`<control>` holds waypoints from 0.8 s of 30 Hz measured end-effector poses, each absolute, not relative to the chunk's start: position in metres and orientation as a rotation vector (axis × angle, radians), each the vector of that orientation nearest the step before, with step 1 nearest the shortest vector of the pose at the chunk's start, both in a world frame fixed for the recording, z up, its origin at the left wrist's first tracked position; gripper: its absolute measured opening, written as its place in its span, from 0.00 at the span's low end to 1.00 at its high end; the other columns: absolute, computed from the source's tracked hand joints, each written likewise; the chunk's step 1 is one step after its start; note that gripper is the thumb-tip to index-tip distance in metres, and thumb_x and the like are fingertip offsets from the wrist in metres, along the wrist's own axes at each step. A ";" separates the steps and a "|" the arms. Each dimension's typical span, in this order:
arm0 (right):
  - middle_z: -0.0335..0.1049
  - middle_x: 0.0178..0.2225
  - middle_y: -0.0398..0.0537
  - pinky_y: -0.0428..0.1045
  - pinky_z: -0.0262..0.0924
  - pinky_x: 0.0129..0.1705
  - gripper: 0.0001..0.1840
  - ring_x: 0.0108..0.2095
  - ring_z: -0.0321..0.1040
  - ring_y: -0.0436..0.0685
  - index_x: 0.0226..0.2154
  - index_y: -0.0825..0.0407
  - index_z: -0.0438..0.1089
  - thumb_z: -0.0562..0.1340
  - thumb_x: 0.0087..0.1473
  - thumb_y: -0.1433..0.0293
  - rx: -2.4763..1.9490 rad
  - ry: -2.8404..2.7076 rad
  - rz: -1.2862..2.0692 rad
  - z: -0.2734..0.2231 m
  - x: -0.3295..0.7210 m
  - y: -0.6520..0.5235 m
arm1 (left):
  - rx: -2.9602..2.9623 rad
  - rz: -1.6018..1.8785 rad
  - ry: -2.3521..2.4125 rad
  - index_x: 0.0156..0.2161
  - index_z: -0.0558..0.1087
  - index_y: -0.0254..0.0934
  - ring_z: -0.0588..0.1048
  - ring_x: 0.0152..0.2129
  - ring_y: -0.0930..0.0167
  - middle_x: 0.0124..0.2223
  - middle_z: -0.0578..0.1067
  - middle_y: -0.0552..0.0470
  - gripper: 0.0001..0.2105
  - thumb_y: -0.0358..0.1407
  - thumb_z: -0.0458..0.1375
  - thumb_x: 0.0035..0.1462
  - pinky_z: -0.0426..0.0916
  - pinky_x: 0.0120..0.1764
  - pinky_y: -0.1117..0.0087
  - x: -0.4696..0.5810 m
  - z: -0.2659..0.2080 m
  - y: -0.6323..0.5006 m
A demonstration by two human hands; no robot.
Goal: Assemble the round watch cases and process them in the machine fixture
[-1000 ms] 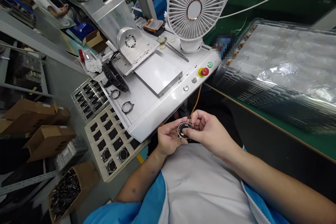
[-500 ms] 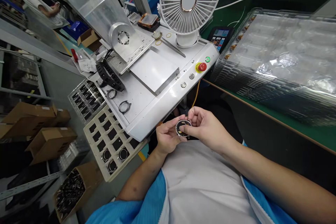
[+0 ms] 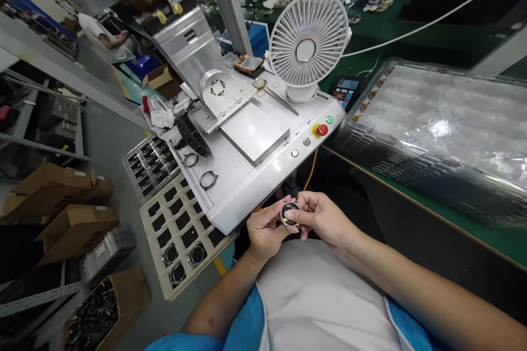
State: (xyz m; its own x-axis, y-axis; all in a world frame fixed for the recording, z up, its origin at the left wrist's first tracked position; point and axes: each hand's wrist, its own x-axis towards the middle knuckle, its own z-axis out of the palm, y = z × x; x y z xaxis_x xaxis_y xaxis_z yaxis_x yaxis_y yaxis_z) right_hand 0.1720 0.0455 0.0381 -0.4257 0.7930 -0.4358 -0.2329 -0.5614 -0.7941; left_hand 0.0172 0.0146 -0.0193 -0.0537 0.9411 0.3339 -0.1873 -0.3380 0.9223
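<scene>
A round watch case [image 3: 290, 206] with a silver rim and dark inside is held close in front of my body. My left hand [image 3: 263, 233] grips it from the left by its edge. On the other side, my right hand [image 3: 325, 218] pinches the rim, its thumb lying across the open face. A small yellow part shows inside the case near the thumb; the thumb and fingers cover the rest. To the left, a cream tray [image 3: 153, 255] has dark square pockets, with several similar round cases [image 3: 197, 254] in its near rows.
A white machine table [image 3: 230, 203] carries a metal fixture [image 3: 212, 85], a fan [image 3: 307, 44], black rings [image 3: 208, 180] and a red stop button [image 3: 321, 130]. Stacked clear trays [image 3: 436, 137] stand right. Cardboard boxes [image 3: 78, 225] are left. Other people work beyond.
The camera view has tilted up, so the scene sits lower and the far bench shows. Both hands still hold the watch case; the right thumb has shifted slightly on it.
</scene>
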 end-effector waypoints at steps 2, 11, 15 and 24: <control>0.68 0.17 0.41 0.43 0.65 0.17 0.31 0.17 0.62 0.48 0.22 0.52 0.63 0.81 0.33 0.52 -1.088 -0.892 2.059 0.041 0.166 0.053 | 1.216 1.595 0.972 0.54 0.80 0.48 0.84 0.47 0.59 0.53 0.83 0.46 0.25 0.35 0.75 0.50 0.82 0.50 0.59 0.015 -0.015 0.014; 0.64 0.16 0.39 0.43 0.58 0.13 0.26 0.14 0.59 0.48 0.27 0.50 0.64 0.77 0.45 0.53 -1.310 -0.900 1.503 0.063 0.164 0.174 | 1.131 1.505 0.970 0.53 0.79 0.43 0.84 0.44 0.60 0.55 0.78 0.44 0.20 0.36 0.72 0.54 0.82 0.46 0.58 0.004 0.013 0.020; 0.62 0.14 0.39 0.44 0.52 0.13 0.23 0.12 0.54 0.47 0.23 0.50 0.63 0.76 0.48 0.60 -1.302 -0.959 1.448 0.077 0.166 0.196 | 1.190 1.491 1.062 0.54 0.79 0.39 0.83 0.40 0.64 0.51 0.81 0.42 0.28 0.31 0.77 0.44 0.81 0.42 0.65 0.004 0.011 0.017; 0.68 0.17 0.42 0.44 0.56 0.17 0.25 0.15 0.61 0.49 0.25 0.52 0.66 0.74 0.47 0.50 -1.125 -1.330 1.805 0.065 0.187 0.088 | 1.338 1.469 1.228 0.62 0.73 0.37 0.84 0.45 0.59 0.54 0.82 0.36 0.36 0.31 0.76 0.46 0.82 0.48 0.63 0.009 0.008 0.016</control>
State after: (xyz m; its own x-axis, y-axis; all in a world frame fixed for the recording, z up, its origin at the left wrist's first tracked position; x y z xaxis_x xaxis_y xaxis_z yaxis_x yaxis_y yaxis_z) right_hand 0.1869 0.0879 0.0654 -0.4428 0.8552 -0.2695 0.0040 -0.2987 -0.9543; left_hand 0.0092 0.0155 0.0081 -0.1369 0.9634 0.2303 0.0560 -0.2246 0.9728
